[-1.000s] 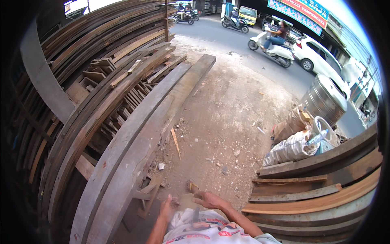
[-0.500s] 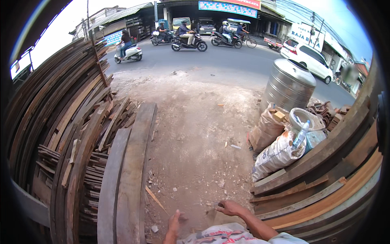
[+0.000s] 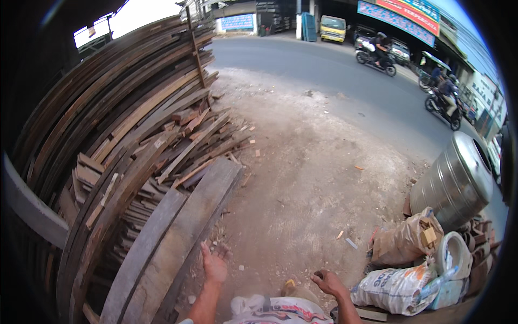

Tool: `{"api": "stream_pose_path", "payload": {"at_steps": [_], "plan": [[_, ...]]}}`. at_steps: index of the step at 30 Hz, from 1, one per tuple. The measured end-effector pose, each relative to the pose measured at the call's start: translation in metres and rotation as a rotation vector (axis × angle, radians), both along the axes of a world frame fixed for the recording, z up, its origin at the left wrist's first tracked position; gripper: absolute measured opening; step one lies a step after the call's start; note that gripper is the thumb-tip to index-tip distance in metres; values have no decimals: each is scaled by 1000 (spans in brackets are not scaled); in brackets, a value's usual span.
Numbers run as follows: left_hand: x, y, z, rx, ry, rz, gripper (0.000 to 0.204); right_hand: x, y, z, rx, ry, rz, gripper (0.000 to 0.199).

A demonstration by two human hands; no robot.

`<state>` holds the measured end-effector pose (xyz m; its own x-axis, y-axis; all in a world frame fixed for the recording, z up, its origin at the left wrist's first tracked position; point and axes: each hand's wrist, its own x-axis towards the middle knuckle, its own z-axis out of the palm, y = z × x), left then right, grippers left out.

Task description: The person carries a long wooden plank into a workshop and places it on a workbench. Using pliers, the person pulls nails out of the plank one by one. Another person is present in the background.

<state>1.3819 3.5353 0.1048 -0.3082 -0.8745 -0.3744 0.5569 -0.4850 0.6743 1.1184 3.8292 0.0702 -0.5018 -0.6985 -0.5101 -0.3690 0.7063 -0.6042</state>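
Observation:
My left hand (image 3: 216, 263) is held out palm up with its fingers apart, and nothing is in it. Closest to it is a wide, thick wooden plank (image 3: 183, 235), lying just to its left. A second, greyer plank (image 3: 141, 254) rests alongside that one. My right hand (image 3: 330, 283) hangs lower, at the right of my shirt front, with the fingers curled in and no object showing in them. To its right a white printed sack (image 3: 389, 289), filled full, lies on the ground.
A tall stack of long boards (image 3: 102, 92) and loose wood offcuts (image 3: 186, 135) line the left. At right stand a brown sack of wood scraps (image 3: 407, 237), a tilted white basin (image 3: 454, 252) and a ribbed metal tank (image 3: 453, 181). Motorcycles (image 3: 443, 102) pass on the road (image 3: 302, 65).
My view has turned left, so the planks lie nearer the middle and the tank farther right. My left hand has reached forward, beside the wide plank, and opened. The motorcycles have moved along.

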Motion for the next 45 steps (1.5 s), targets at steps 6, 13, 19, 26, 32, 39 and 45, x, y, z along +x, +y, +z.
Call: {"api": "stream_pose_path", "payload": {"at_steps": [6,13,19,26,32,39,45], "plan": [[-53,-26,9,216,100,284,90,-94,-113,21,-44,-11,143,47],[-92,-45,-11,242,-70,567,94,-186,-286,38,-264,-67,350,50],[-115,-51,-1,312,-106,778,92,-226,-413,19,-308,-296,351,48],[-139,-68,12,402,-54,1048,89,-202,-546,8,-181,-551,706,52],[-190,-83,-1,307,-47,1339,95,-166,-650,10,-120,-675,1089,51],[-263,-131,3,231,34,1418,86,-138,-698,27,-59,-721,1581,51],[-278,-159,28,239,-86,1413,82,-112,-726,19,9,-748,1648,48]]}}
